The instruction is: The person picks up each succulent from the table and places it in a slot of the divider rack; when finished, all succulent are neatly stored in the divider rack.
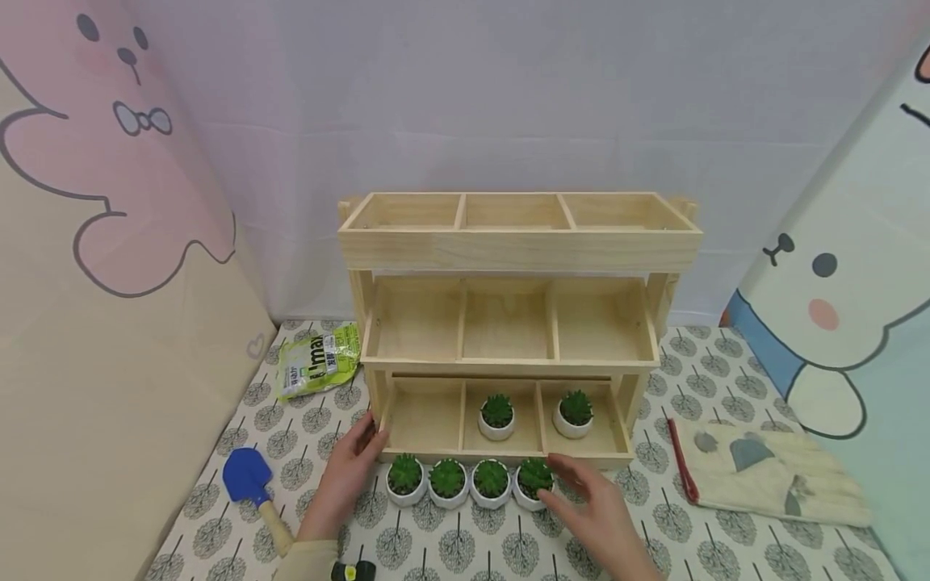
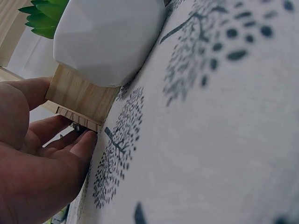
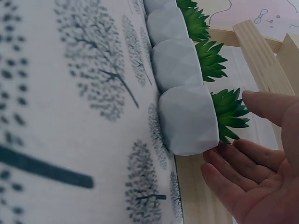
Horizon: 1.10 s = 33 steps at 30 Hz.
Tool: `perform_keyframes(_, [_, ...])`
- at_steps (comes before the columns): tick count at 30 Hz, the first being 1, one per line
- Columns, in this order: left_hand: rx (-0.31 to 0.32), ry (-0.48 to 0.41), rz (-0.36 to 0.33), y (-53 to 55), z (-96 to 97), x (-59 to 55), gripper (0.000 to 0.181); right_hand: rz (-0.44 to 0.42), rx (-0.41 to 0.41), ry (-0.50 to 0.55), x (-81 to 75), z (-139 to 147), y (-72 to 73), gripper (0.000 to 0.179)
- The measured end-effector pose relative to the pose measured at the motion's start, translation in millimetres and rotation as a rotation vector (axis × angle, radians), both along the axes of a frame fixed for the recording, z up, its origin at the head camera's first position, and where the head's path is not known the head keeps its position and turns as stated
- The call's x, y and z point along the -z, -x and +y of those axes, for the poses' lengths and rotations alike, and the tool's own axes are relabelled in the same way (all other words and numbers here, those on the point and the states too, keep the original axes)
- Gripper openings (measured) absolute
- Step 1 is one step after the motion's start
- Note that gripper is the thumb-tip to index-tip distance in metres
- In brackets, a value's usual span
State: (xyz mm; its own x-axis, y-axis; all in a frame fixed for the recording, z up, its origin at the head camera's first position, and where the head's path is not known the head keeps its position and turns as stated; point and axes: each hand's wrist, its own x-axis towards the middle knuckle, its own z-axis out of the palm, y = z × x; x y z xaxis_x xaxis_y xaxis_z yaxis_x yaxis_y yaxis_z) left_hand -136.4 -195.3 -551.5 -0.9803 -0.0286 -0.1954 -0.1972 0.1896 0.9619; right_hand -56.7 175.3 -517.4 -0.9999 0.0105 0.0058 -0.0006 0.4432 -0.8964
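Observation:
A wooden three-tier shelf (image 1: 519, 252) stands in the middle, each tier split into three compartments. My left hand (image 1: 350, 466) holds the left front corner of its lowest tier, thumb on the front board (image 2: 77, 93) and fingers round the side. Several succulents in white faceted pots stand in a row before the shelf. By the rightmost potted succulent (image 1: 534, 480) is my right hand (image 1: 597, 507), thumb and fingers spread, fingertips right at the pot's rim (image 3: 215, 135). Two more succulents occupy the lowest tier: one in the middle compartment (image 1: 497, 416), one in the right compartment (image 1: 574, 414).
A blue toy shovel (image 1: 247, 474) with a pale handle lies at the left. Behind it is a green-yellow packet (image 1: 320, 361) beside the shelf. A folded cloth item (image 1: 773, 472) with red trim lies at the right. Printed fabric walls enclose the patterned tablecloth.

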Motion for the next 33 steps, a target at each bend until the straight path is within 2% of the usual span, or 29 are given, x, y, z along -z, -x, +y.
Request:
perform_keyframes(4, [-0.002,0.000,0.006,0.0,0.4,0.0,0.070,-0.017,0.009,0.011,4.5,0.5,-3.9,0.052])
perform_keyframes(10, [-0.001,-0.002,0.000,0.7,0.2,-0.3,0.071,-0.052,0.019,0.004,13.2,-0.8,-6.3,0.064])
perform_keyframes(16, [-0.003,0.006,-0.002,0.3,0.3,-0.5,0.071,-0.026,0.007,-0.032,18.1,-4.6,-6.9,0.068])
perform_keyframes(26, [-0.005,-0.009,-0.009,-0.9,0.5,-1.3,0.072,-0.030,-0.027,-0.054,17.6,-9.6,-2.1,0.075])
perform_keyframes(33, [-0.003,-0.018,0.008,-0.5,0.9,-0.8,0.070,-0.037,-0.006,-0.149,12.5,-17.2,0.4,0.075])
